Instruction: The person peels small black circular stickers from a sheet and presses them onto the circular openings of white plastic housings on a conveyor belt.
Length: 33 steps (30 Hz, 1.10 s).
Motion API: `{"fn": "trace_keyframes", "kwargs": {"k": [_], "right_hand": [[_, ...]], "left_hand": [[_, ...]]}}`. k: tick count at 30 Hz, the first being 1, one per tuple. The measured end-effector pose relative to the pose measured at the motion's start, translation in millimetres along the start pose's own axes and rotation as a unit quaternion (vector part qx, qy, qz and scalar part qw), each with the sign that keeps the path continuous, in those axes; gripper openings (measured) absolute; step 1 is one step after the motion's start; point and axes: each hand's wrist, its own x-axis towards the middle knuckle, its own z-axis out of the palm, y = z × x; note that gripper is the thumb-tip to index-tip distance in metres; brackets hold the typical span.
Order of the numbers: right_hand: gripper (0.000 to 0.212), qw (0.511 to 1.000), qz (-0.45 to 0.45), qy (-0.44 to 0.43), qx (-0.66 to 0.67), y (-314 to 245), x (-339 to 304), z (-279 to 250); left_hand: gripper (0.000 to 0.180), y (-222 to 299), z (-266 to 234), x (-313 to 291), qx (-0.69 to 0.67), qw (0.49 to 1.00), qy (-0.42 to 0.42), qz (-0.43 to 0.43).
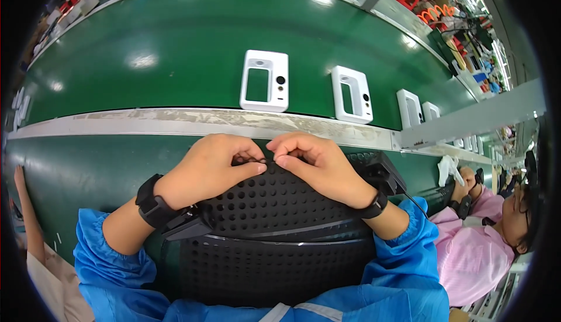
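A black tray (263, 202) with rows of round pockets lies in front of me. My left hand (213, 167) rests over its far left part, thumb and fingers closed in a pinch. Close to its right is my right hand (312, 167), fingers curled and thumb pressed toward the forefinger. The two sets of fingertips almost meet at the tray's far edge. Something small and dark shows at the left fingertips, but I cannot make out what it is. What the right fingers hold, if anything, is hidden. Both wrists wear black straps with small devices.
A second black pocketed tray (280, 269) lies nearer my body. Beyond a pale rail (175, 122), white rectangular housings (280, 94) with a window stand on a green belt (175, 42). A grey metal bar (479, 115) crosses at right. A person in pink (473, 246) works there; another's arm (29, 217) is at left.
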Motion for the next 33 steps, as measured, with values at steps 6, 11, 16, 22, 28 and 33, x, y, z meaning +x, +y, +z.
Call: {"fn": "trace_keyframes", "kwargs": {"k": [6, 11, 16, 22, 28, 33], "right_hand": [[0.009, 0.989, 0.05, 0.059, 0.127, -7, 1, 1], [0.01, 0.987, 0.026, 0.087, 0.136, -10, 0, -16], [0.011, 0.987, 0.017, 0.159, 0.03, -12, 6, -33], [0.009, 0.984, 0.006, 0.179, 0.019, 0, 8, -35], [0.006, 0.975, -0.064, 0.174, -0.12, -1, 5, -21], [0.005, 0.965, -0.199, 0.023, -0.168, -19, -15, 5]], "left_hand": [[0.016, 1, 0, -6, 0.018, 1.0, 0.004, 0.006], [0.016, 0, 2, -1, 0.045, 0.999, 0.003, 0.03], [0.016, 0, 2, 1, 0.035, 0.999, -0.006, 0.011], [0.015, 3, 3, 5, 0.022, 1.0, -0.008, 0.008], [0.014, 5, 4, 9, 0.007, 1.0, -0.017, -0.004], [0.013, 6, 5, 12, -0.001, 1.0, -0.014, -0.01]]}}
